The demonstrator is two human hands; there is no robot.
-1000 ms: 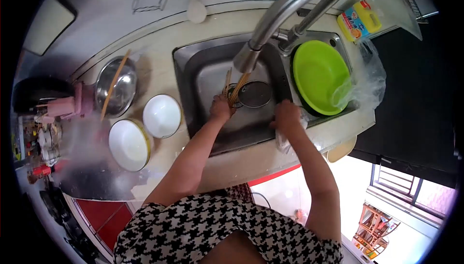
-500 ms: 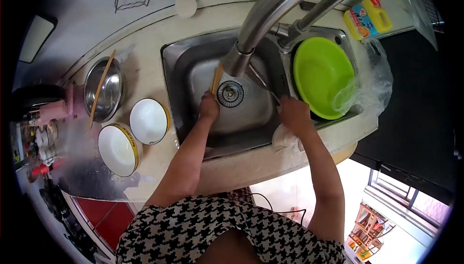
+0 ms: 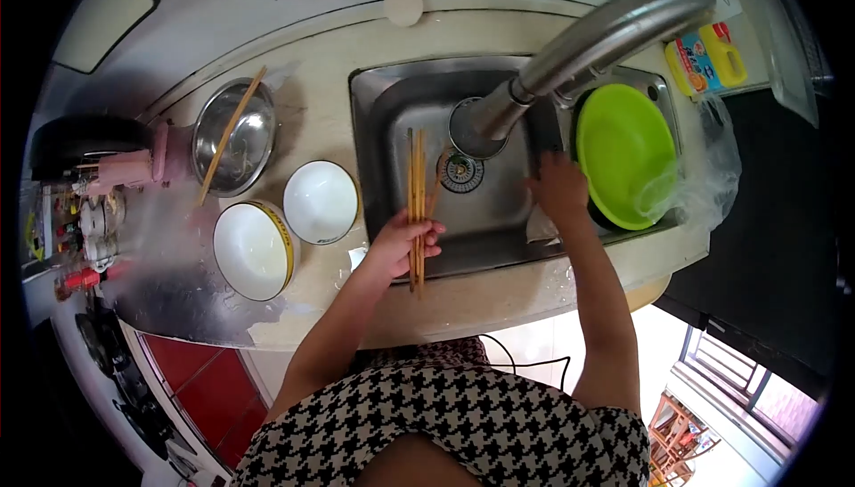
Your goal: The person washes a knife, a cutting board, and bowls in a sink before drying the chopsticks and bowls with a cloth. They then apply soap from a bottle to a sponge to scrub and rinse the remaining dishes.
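Observation:
Several wooden chopsticks (image 3: 417,175) stand in a bundle in my left hand (image 3: 405,245), which is closed round their lower part at the sink's near left edge. One of them slants away from the others toward the drain. My right hand (image 3: 563,191) is over the right wall of the steel sink (image 3: 401,104), fingers stretched forward and thumb apart, with nothing visible in it. A pale cloth (image 3: 541,225) lies just below this hand, partly covered by it. The faucet head (image 3: 481,126) hangs over the drain (image 3: 461,173).
Two white bowls (image 3: 321,202) and a steel bowl (image 3: 233,138) with a single chopstick (image 3: 232,135) across it stand on the left counter. A green basin (image 3: 626,157) sits in the right sink section, beside a plastic bag (image 3: 712,166) and a yellow bottle (image 3: 706,59).
My left hand has drawn the chopsticks back toward me and raised them from beside the drain. The thin metallic stick at my right hand is no longer visible. The view has shifted left.

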